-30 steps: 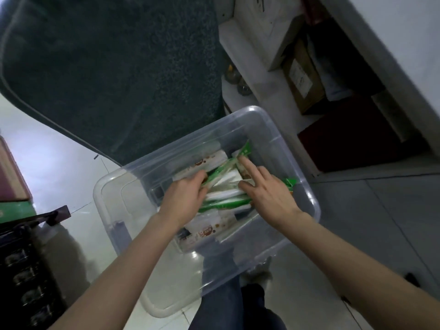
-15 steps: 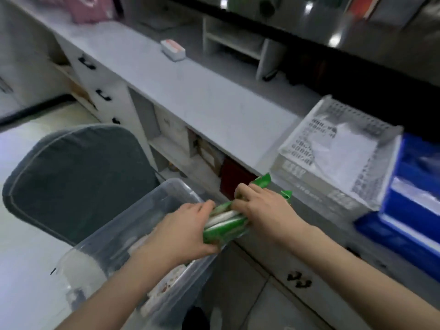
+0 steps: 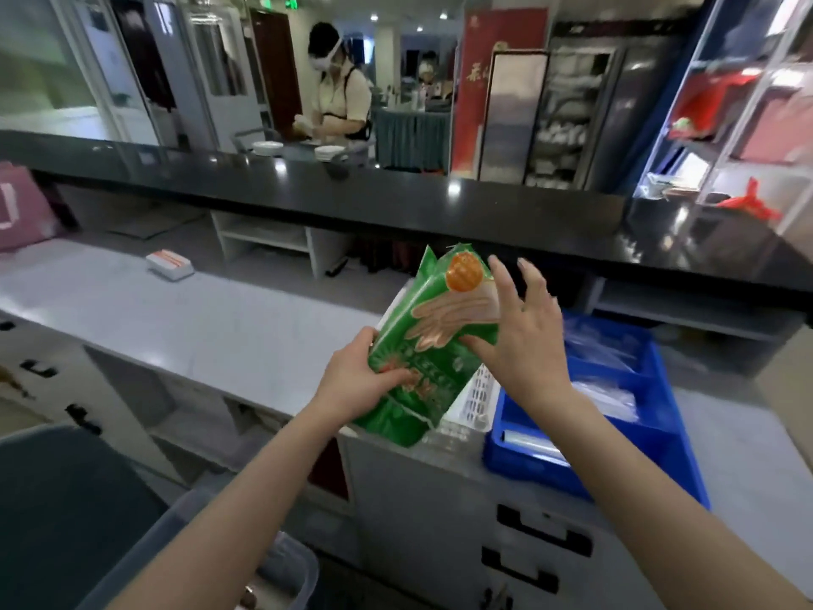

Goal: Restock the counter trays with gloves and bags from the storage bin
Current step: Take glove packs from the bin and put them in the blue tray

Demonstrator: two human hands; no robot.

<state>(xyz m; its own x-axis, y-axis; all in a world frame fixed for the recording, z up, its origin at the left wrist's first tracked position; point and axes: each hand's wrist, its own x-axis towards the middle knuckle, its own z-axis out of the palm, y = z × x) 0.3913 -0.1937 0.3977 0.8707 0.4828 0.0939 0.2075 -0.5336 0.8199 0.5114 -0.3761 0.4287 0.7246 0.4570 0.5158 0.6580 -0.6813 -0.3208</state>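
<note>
Green glossy glove packs (image 3: 433,341) (flat, maybe several) between hands (image 3: 358,383) (image 3: 525,345).

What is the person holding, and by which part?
A bundle of green plastic glove packets. The left hand grips its lower left edge; the right hand, fingers spread, touches its right side.

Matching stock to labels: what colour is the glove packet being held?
Green glove packet, with an orange round mark near its top; head view.
</note>
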